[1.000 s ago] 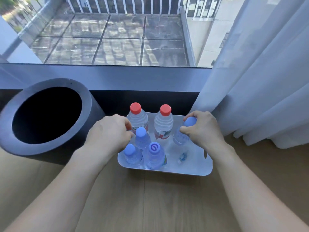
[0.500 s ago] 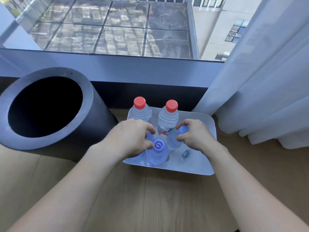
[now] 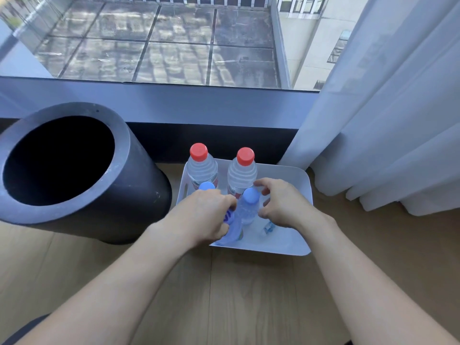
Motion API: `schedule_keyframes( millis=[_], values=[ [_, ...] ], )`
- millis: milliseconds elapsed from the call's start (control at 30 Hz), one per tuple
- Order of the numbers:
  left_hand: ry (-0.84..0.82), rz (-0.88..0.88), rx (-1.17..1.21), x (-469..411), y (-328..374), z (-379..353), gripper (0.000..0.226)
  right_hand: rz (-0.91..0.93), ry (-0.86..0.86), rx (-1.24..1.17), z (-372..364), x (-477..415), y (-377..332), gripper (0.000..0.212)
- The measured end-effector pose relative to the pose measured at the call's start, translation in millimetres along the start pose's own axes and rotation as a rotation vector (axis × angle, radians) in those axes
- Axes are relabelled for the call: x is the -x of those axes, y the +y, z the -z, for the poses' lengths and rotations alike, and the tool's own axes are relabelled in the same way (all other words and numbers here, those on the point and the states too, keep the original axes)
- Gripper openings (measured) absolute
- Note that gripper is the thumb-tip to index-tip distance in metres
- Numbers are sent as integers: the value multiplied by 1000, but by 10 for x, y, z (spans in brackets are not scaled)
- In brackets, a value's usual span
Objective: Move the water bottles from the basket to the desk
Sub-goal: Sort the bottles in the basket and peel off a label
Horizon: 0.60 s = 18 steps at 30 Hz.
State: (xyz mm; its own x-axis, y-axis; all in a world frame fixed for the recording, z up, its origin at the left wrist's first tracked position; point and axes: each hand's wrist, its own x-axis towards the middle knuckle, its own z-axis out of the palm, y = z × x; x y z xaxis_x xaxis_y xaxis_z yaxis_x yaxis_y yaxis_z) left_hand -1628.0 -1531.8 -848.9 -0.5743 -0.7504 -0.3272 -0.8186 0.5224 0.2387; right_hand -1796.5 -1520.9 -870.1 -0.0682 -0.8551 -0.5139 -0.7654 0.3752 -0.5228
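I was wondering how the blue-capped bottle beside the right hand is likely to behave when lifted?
The blue-capped bottle looks full, so it is probably heavy for its size. Its thin clear wall may give under a squeeze. Tall and narrow in the white basket, it could tip if bumped, as the left hand grips the swirl-capped bottle beside it.

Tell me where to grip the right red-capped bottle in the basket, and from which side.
Probably the ribbed shoulder just under the cap of the right red-capped bottle, coming from above. It stands upright, and the blue-capped bottle in front and the basket wall crowd its lower body.
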Motion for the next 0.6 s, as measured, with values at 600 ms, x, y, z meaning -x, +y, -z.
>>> schedule_keyframes(
  millis=[600],
  values=[
    [642, 18, 746, 199, 200, 815, 25, 232, 210, -450, 141, 486, -294, 64]
  ],
)
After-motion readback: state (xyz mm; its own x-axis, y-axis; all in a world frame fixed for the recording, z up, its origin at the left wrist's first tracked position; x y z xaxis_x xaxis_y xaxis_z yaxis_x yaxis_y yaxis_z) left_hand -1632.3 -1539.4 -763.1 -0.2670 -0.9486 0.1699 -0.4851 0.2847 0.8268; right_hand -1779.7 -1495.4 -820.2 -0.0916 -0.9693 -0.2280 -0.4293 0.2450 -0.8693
